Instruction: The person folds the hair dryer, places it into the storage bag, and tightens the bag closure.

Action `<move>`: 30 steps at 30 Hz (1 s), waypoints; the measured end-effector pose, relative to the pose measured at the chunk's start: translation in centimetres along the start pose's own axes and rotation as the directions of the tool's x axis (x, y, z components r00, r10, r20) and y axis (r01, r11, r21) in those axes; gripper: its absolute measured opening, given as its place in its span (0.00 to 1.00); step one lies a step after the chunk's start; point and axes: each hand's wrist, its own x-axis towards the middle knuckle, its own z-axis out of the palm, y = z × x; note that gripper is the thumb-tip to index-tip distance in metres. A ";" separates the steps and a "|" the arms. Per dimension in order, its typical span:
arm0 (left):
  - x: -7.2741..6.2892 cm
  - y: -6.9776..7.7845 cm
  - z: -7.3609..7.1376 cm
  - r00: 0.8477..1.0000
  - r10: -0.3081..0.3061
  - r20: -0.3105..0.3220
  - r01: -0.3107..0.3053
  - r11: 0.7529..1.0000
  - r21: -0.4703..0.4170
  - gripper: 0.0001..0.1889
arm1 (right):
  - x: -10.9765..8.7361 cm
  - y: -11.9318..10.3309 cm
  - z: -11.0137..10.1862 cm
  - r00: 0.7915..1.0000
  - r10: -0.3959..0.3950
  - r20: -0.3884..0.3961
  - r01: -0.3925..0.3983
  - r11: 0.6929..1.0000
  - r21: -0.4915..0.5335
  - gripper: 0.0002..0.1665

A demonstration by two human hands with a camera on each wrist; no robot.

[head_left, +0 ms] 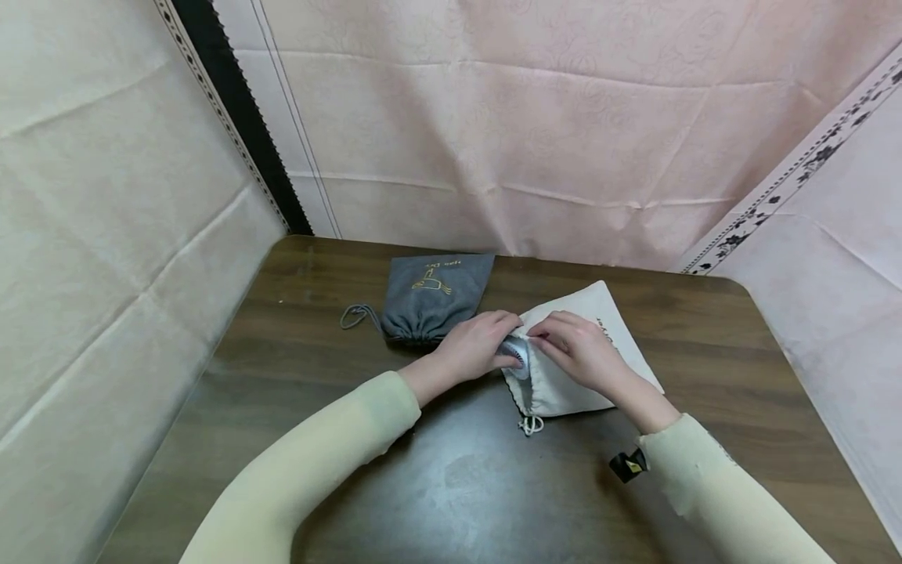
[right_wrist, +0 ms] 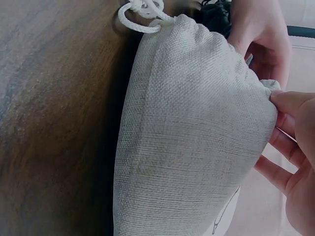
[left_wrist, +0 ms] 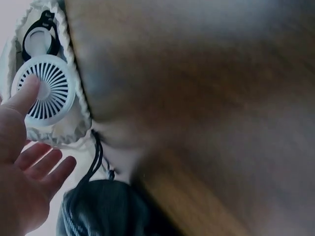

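A white cloth drawstring bag (head_left: 574,384) lies on the table with its gathered mouth facing left. Inside the mouth sits a small white fan (left_wrist: 58,93) with a round slotted grille; a black loop (left_wrist: 53,29) is above it in the left wrist view. My left hand (head_left: 468,348) has its thumb on the grille, while its other fingers are outside the bag's rim. With thumb and fingertips, my right hand (head_left: 578,348) pinches the edge of the bag's mouth. The fan's lower part is hidden in the cloth.
Behind my left hand lies a dark grey drawstring pouch (head_left: 437,298) with a gold print, its cord (head_left: 359,315) looped to the left. White cord ends (head_left: 531,425) hang off the pale bag's near corner. Pink cloth (head_left: 493,141) hangs behind the wooden table (head_left: 296,376).
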 end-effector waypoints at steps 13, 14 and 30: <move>0.7 1.5 2.2 0.996 0.004 -0.084 0.002 0.997 0.072 0.26 | -1.7 0.0 -0.6 0.998 -0.056 -0.014 0.055 0.995 -0.078 0.12; 0.7 1.4 2.1 0.997 0.010 -0.072 -0.006 0.998 0.063 0.25 | -2.0 -0.1 -0.8 0.998 -0.055 -0.015 0.054 0.994 -0.093 0.12; 0.0 -0.3 -0.1 0.998 0.035 0.044 -0.040 0.994 0.102 0.10 | -8.6 -3.6 -0.6 0.999 0.049 0.001 -0.046 0.954 -0.295 0.38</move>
